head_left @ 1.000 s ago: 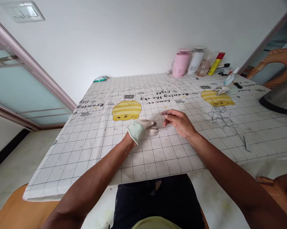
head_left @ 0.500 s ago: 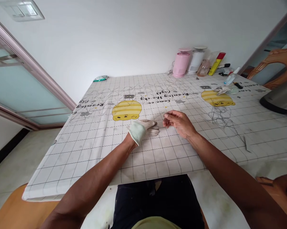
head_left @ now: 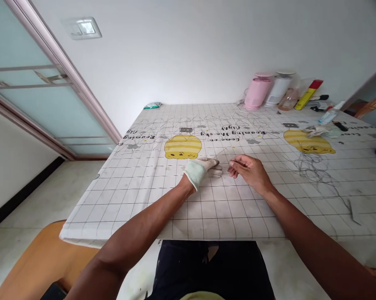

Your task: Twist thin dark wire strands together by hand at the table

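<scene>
My left hand (head_left: 205,167) wears a whitish work glove with a pale green cuff (head_left: 195,174). It rests on the gridded tablecloth (head_left: 203,212), fingers stretched out to the right with a gap between them. Just right of its fingertips, my bare right hand (head_left: 248,170) is closed in a pinch, thumb against forefinger. A fine thread (head_left: 222,150) arcs between the two hands, its end at the right fingertips. Whether a needle is also in the pinch is too small to tell.
To the right lies a loose tangle of dark thread (head_left: 314,168), with a small pale scrap (head_left: 354,211) near its end. A pink device (head_left: 257,92), bottles and a yellow-red box (head_left: 308,96) stand along the wall. A green packet (head_left: 152,106) lies at the back left.
The camera view has swung left, so everything sits further right in the picture. Both hands keep nearly the same place on the cloth; the right hand's pinch has turned slightly.
</scene>
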Tool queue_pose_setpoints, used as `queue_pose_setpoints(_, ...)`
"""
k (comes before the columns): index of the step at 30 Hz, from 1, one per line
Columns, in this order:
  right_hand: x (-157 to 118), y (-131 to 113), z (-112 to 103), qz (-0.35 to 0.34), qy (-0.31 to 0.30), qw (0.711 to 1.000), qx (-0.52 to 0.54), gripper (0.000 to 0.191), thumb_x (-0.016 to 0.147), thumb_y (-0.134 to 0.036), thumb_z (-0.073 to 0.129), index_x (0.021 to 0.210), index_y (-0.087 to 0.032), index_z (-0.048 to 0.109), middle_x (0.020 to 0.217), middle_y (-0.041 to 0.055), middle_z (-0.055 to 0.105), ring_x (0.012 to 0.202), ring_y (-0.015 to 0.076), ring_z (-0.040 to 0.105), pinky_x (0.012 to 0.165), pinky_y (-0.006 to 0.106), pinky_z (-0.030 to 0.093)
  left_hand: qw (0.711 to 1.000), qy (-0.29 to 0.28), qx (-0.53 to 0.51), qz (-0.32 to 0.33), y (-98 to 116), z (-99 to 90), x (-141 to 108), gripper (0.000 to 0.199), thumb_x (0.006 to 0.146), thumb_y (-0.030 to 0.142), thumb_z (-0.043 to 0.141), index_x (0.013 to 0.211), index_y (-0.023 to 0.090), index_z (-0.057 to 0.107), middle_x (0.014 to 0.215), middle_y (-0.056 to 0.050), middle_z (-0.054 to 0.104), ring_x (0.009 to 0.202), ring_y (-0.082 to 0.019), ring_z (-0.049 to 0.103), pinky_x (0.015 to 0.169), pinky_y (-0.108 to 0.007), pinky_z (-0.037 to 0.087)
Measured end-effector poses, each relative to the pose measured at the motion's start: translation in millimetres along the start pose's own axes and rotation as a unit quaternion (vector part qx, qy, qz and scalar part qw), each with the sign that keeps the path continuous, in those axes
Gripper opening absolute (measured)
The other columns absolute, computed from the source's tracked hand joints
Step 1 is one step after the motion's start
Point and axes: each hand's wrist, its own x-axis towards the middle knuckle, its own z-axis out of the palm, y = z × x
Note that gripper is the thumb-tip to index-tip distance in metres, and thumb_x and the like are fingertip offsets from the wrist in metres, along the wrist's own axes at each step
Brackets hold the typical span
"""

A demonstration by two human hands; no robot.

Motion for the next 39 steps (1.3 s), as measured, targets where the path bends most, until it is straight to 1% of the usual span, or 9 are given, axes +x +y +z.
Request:
queue_pose_setpoints(9,2,-10,-1,0.007,0.028,0.999,-0.024,0.037,0.088,-0.056,0.077,0.095,-0.019,0.073,0.078,0.0077,0.075,0.064,0.0202,0.068,0.054,0.032,0.053,1.000,0.002,0.026,0.009,3,7.3,-5,0.014,0.098,0.020,0.061,0.092,0.010,0.068,0.084,-0.012,0.077,0.070,-0.019,0.075,0.077,-0.038,0.063)
queue_pose_setpoints(13,4,-15,-11,0.010,0.028,0.997,-0.076,0.034,0.089,-0.054,0.075,0.094,-0.021,0.073,0.077,0.0077,0.075,0.060,0.0197,0.067,0.051,0.032,0.051,0.984,0.024,0.174,0.019,4,9.8,-12,0.027,0.102,0.037,0.059,0.099,0.012,0.068,0.089,-0.012,0.076,0.067,-0.019,0.072,0.067,-0.034,0.060)
queue_pose_setpoints(18,19,-26,-18,0.005,0.039,0.993,-0.108,0.032,0.086,-0.054,0.077,0.090,-0.023,0.072,0.075,0.0088,0.074,0.055,0.0201,0.066,0.046,0.032,0.050,0.858,-0.064,0.495,0.122,-12,15.9,-20,0.012,0.096,0.023,0.064,0.099,0.021,0.076,0.092,-0.009,0.075,0.082,-0.020,0.070,0.069,-0.030,0.049)
queue_pose_setpoints(19,24,-29,-14,0.003,0.030,0.994,-0.108,0.031,0.086,-0.054,0.077,0.089,-0.023,0.072,0.074,0.0088,0.074,0.055,0.0202,0.066,0.045,0.032,0.050,0.806,-0.105,0.561,0.160,-17,18.7,-20,0.014,0.095,0.022,0.065,0.101,0.023,0.077,0.094,-0.009,0.075,0.087,-0.022,0.070,0.070,-0.031,0.048)
queue_pose_setpoints(21,36,-36,1,-0.004,-0.003,0.994,-0.108,0.030,0.088,-0.052,0.076,0.089,-0.023,0.071,0.073,0.0084,0.074,0.055,0.0197,0.066,0.044,0.030,0.050,0.716,-0.167,0.650,0.191,-30,25.3,-19,0.022,0.101,0.034,0.060,0.098,0.022,0.077,0.092,-0.009,0.074,0.088,-0.024,0.069,0.070,-0.034,0.046)
queue_pose_setpoints(23,50,-42,24,-0.013,-0.046,0.993,-0.110,0.030,0.089,-0.052,0.075,0.089,-0.022,0.070,0.072,0.0079,0.073,0.053,0.0186,0.066,0.043,0.029,0.050,0.687,-0.197,0.676,0.180,-42,30.8,-15,0.035,0.104,0.045,0.054,0.095,0.020,0.077,0.088,-0.009,0.074,0.084,-0.024,0.069,0.069,-0.035,0.047)
queue_pose_setpoints(31,120,-36,128,0.009,-0.115,0.985,-0.125,0.018,0.092,-0.030,0.075,0.083,-0.018,0.065,0.070,0.0076,0.074,0.049,0.0162,0.066,0.039,0.025,0.048,0.698,-0.226,0.662,0.155,-63,33.0,3,0.038,0.099,0.052,0.058,0.103,0.022,0.081,0.087,-0.014,0.078,0.083,-0.028,0.074,0.073,-0.039,0.049)
queue_pose_setpoints(35,149,-25,153,0.028,-0.117,0.975,-0.185,0.014,0.090,-0.020,0.075,0.081,-0.019,0.065,0.069,0.0065,0.074,0.047,0.0154,0.066,0.038,0.024,0.046,0.708,-0.242,0.635,0.191,-62,36.0,4,0.038,0.102,0.042,0.055,0.121,0.019,0.078,0.112,-0.014,0.080,0.096,-0.028,0.075,0.083,-0.038,0.053)
queue_pose_setpoints(39,166,-16,162,0.035,-0.110,0.967,-0.228,0.017,0.088,-0.018,0.077,0.076,-0.018,0.065,0.066,0.0066,0.074,0.042,0.0143,0.062,0.040,0.025,0.046,0.706,-0.245,0.633,0.200,-60,37.8,0,0.034,0.101,0.038,0.057,0.121,0.020,0.079,0.104,-0.015,0.080,0.094,-0.028,0.076,0.084,-0.038,0.055)
